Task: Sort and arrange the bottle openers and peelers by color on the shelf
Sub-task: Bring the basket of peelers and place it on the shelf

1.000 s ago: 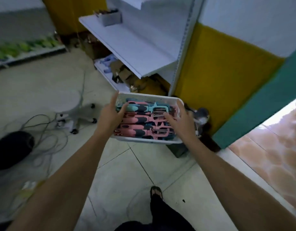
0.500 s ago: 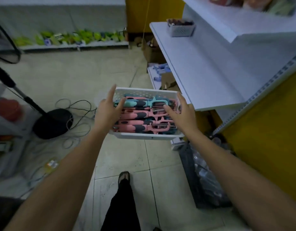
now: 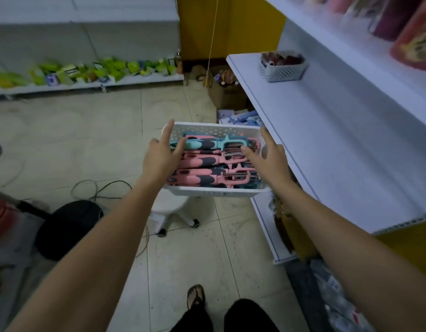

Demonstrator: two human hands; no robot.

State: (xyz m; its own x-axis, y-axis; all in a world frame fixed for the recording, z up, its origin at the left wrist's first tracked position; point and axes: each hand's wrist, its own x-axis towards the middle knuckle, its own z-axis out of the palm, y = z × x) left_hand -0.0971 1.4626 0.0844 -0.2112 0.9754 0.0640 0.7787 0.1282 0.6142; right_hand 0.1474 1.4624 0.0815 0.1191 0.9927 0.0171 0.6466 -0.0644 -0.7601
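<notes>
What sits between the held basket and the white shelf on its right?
Nothing visible. The basket, held by the left hand and right hand, is beside the shelf edge; the small basket sits far back.

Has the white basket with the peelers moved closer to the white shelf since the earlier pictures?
Yes. The white basket was carried toward the white shelf; its right side now sits beside the shelf's front edge.

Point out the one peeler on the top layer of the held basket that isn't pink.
The teal peeler, in the row farthest from the person, against the basket's far wall. The two rows nearer are pink.
</notes>
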